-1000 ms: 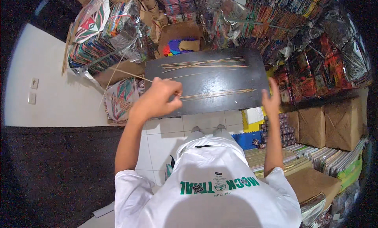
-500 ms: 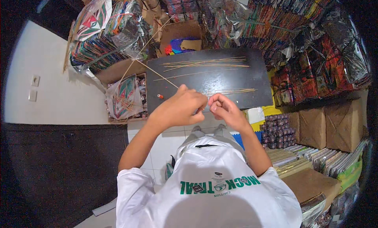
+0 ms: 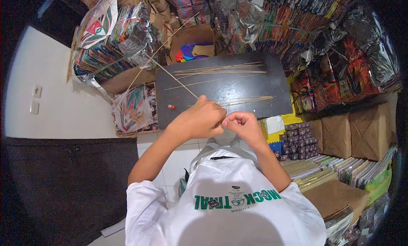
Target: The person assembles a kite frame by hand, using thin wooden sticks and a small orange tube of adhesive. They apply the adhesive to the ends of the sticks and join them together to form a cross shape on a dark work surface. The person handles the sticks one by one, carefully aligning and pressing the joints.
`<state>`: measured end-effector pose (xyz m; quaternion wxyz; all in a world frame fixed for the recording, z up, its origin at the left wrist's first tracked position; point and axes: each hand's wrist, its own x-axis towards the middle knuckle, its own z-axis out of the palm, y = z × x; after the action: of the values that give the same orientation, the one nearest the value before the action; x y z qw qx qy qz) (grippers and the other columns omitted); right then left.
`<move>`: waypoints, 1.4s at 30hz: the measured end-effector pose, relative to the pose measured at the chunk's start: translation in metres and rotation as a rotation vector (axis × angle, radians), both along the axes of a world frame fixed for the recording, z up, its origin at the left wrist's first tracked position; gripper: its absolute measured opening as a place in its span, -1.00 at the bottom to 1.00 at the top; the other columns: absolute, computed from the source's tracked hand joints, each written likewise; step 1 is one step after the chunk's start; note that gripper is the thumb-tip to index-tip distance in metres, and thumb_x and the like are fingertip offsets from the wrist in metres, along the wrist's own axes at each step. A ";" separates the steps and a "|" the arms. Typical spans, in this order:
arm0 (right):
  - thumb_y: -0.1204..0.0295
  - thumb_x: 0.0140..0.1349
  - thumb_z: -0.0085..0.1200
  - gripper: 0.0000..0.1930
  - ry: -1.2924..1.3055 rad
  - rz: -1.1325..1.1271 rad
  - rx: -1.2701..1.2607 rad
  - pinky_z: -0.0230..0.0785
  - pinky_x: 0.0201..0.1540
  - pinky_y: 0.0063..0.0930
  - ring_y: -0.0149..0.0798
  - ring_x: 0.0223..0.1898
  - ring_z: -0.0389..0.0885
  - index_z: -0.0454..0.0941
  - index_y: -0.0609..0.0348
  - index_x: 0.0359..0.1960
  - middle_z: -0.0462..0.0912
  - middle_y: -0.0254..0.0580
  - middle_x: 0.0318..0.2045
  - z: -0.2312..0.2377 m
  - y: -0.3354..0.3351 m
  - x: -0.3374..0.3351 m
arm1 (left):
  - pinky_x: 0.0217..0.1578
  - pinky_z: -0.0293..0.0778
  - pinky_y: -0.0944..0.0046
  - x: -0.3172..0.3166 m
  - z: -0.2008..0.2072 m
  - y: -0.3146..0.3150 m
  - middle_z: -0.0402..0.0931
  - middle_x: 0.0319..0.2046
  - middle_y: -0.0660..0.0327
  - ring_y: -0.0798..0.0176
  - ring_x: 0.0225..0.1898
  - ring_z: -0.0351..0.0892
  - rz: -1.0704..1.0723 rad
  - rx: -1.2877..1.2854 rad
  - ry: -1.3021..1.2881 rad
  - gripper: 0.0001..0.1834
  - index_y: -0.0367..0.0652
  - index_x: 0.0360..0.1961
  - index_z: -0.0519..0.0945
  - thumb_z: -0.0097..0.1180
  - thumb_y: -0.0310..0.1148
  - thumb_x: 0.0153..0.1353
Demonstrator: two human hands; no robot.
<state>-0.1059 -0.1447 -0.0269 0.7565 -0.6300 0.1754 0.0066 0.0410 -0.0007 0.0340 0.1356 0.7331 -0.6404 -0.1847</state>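
Observation:
My left hand (image 3: 199, 119) is closed around the near end of a thin bamboo stick (image 3: 175, 77), which reaches away to the upper left. Beyond the table's far left corner a second stick (image 3: 166, 39) crosses it at a slant. My right hand (image 3: 245, 126) pinches its thumb and fingers together, close against the left hand's fingers. What the right hand pinches is too small to make out. Both hands are above the near edge of a dark table (image 3: 276, 82). Left of them stands a small red-orange thread spool (image 3: 171, 107).
Loose bamboo sticks (image 3: 221, 71) lie across the table's far half, with another bunch (image 3: 250, 100) nearer. A box with a printed kite sheet (image 3: 135, 106) stands at the left. Wrapped stacks (image 3: 114, 46), an open carton (image 3: 193, 35) and brown packages (image 3: 350, 133) surround the table.
My right hand has come against the left hand's fingers, its fist changing to a pinch. The crossed sticks have swung slightly to the right at their far end.

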 end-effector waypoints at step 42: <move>0.31 0.21 0.26 -0.75 0.137 0.332 -0.907 0.45 -0.34 -0.26 -0.13 -0.48 0.64 0.65 0.23 -0.20 0.67 -0.12 -0.51 -0.041 -0.090 -0.027 | -0.18 0.72 0.32 0.139 -0.075 -0.055 0.70 -0.07 0.08 0.27 -0.19 0.75 0.950 -0.799 1.210 -0.62 -0.27 0.22 0.54 0.14 -0.42 0.42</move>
<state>-0.1331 -0.2347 -0.0677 0.3812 -0.9137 0.1073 0.0915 0.1797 -0.0560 -0.0411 0.7632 0.5961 -0.1008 -0.2282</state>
